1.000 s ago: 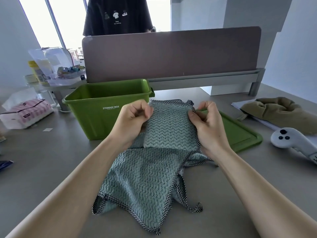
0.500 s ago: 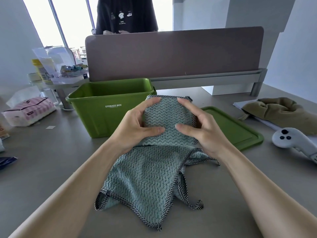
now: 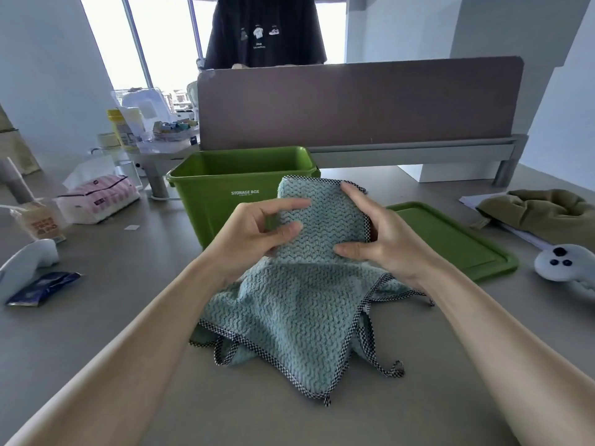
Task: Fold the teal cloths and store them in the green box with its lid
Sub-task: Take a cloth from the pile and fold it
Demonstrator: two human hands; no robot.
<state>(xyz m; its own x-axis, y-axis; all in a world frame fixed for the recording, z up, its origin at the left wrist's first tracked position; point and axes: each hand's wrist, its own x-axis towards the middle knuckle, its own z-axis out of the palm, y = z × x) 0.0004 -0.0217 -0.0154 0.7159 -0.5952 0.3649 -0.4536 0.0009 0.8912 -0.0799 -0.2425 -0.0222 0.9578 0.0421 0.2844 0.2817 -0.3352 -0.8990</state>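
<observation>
- Head view: since half a second ago, the forefingers have drawn apart on the folded teal cloth [image 3: 325, 220], which is held before the green box [image 3: 225, 185] at 12 o'clock.
- The left hand [image 3: 257, 233] and right hand [image 3: 383, 243] clasp its sides with curled fingers, above the loose teal cloth [image 3: 289, 313].

The cloths [image 3: 289, 310] sit on the table [image 3: 128, 268] before the box [image 3: 225, 175], the lid [image 3: 450, 239] to its right.
</observation>
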